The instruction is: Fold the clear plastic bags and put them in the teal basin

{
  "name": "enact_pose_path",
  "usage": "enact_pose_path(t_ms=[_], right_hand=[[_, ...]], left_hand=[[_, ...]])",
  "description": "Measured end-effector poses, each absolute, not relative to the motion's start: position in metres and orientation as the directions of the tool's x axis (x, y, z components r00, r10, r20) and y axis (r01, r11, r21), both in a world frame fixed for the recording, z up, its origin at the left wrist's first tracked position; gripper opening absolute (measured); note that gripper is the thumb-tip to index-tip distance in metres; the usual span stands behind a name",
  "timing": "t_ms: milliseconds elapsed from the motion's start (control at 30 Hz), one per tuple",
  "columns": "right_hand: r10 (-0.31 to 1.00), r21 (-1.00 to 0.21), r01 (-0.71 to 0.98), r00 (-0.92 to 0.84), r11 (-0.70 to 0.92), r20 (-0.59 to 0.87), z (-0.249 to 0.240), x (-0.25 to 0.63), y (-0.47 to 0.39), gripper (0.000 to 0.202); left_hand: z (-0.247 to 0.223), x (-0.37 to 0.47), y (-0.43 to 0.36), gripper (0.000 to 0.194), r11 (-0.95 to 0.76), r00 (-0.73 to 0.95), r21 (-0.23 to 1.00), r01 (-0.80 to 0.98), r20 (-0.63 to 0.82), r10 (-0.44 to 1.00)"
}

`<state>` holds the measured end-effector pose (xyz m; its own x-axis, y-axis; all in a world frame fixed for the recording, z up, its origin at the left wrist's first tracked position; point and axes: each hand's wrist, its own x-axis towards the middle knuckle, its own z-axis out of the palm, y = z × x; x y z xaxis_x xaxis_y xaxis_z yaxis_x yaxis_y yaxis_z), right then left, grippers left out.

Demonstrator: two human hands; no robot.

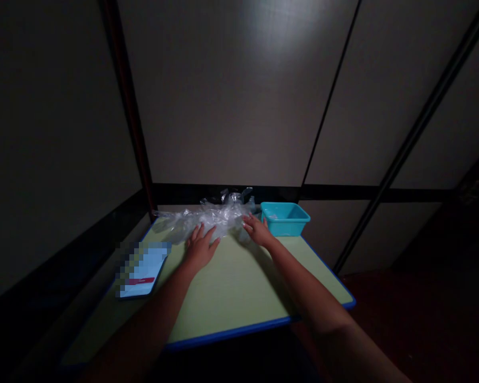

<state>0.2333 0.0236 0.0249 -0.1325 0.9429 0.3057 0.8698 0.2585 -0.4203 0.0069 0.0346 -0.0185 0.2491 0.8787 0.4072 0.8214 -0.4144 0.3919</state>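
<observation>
Crumpled clear plastic bags (223, 213) lie in a loose heap along the far side of the table. My left hand (201, 249) rests palm down at the heap's near edge, its fingers spread and holding nothing. At the right end of the plastic is my right hand (257, 230), fingers apart and reaching toward the heap. Whether its fingertips press on the plastic I cannot tell. Just right of that hand stands a turquoise plastic basket (285, 227), with something small and pale inside at its left.
The pale green table (231, 298) has a blue rim. A lit tablet or phone (143, 271), partly blurred out, lies at its left edge. Grey panels (231, 106) with dark strips rise behind the table. Dark reddish floor (403, 319) shows at right.
</observation>
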Motion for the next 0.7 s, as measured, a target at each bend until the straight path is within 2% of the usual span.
enact_pose_path(t_ms=[67,133,167,267,333,400,567,700], right_hand=[[0.908,-0.489,0.813,-0.110,0.316,0.403,0.040,0.234,0.018,0.045],[0.836,-0.703,0.524,-0.034,0.481,0.547,0.046,0.232,0.011,0.051],[0.812,-0.759,0.364,0.013,0.540,0.584,0.045,0.230,0.009,0.051],[0.836,-0.845,0.024,0.135,0.534,0.532,0.027,0.220,0.008,0.044],[0.872,-0.876,-0.028,0.117,0.482,0.476,0.011,0.212,0.010,0.037],[0.889,-0.893,-0.001,0.089,0.450,0.448,-0.001,0.205,0.012,0.031],[0.928,-0.928,0.000,0.022,0.372,0.372,-0.010,0.194,0.010,0.021],[0.944,-0.938,-0.109,0.044,0.330,0.327,-0.009,0.194,0.009,0.029]], left_hand=[[-0.017,0.009,0.035,0.049,-0.515,0.264,0.452,0.728,0.508,0.820],[-0.018,0.011,0.037,0.050,-0.619,0.260,0.529,0.580,0.601,0.756],[-0.019,0.013,0.038,0.051,-0.656,0.250,0.575,0.490,0.628,0.737],[-0.025,0.019,0.039,0.053,-0.626,0.225,0.754,0.200,0.586,0.778],[-0.027,0.022,0.038,0.048,-0.512,0.267,0.857,0.061,0.481,0.835],[-0.026,0.025,0.036,0.037,-0.412,0.331,0.911,0.018,0.383,0.862],[-0.017,0.023,0.031,0.027,-0.271,0.320,0.962,-0.020,0.263,0.910],[-0.014,0.019,0.029,0.029,-0.205,0.257,0.975,-0.085,0.220,0.941]])
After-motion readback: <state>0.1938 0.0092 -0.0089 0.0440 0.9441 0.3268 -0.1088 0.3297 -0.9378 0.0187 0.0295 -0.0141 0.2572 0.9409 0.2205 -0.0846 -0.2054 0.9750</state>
